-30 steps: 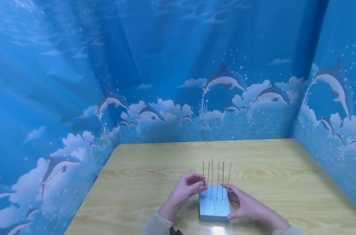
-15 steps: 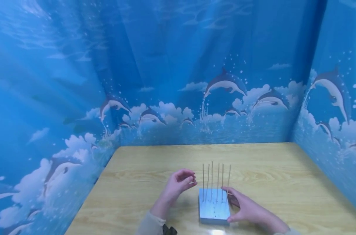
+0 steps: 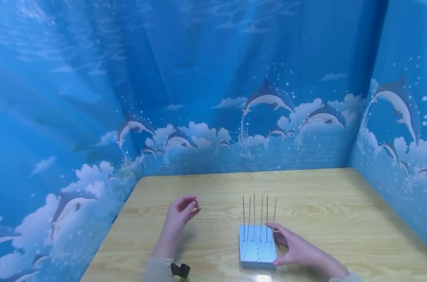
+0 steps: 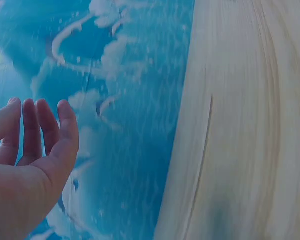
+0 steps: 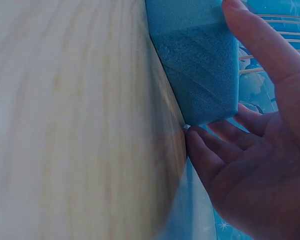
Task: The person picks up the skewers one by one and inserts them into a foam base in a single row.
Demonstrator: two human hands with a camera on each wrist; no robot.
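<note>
A light blue foam block [image 3: 249, 251] lies on the table with several thin wooden sticks [image 3: 262, 213] standing in its far half and small holes nearer the front. My right hand [image 3: 295, 247] holds the block from its right side. In the right wrist view the thumb reaches over the block's edge and the fingers lie along its side near the tabletop. Off to the left, my left hand [image 3: 178, 215] hovers over the table, fingers loosely bent and holding nothing. Just right of its fingertips a single thin stick [image 3: 208, 218] lies flat; the left wrist view shows it too.
The wood-grain table [image 3: 157, 196] meets blue curtains printed with dolphins [image 3: 270, 98] at the back and both sides. A black strap end [image 3: 180, 270] hangs by the left cuff.
My left hand has moved left, away from the upright sticks, to beside the lying stick. The right hand and foam block have stayed put.
</note>
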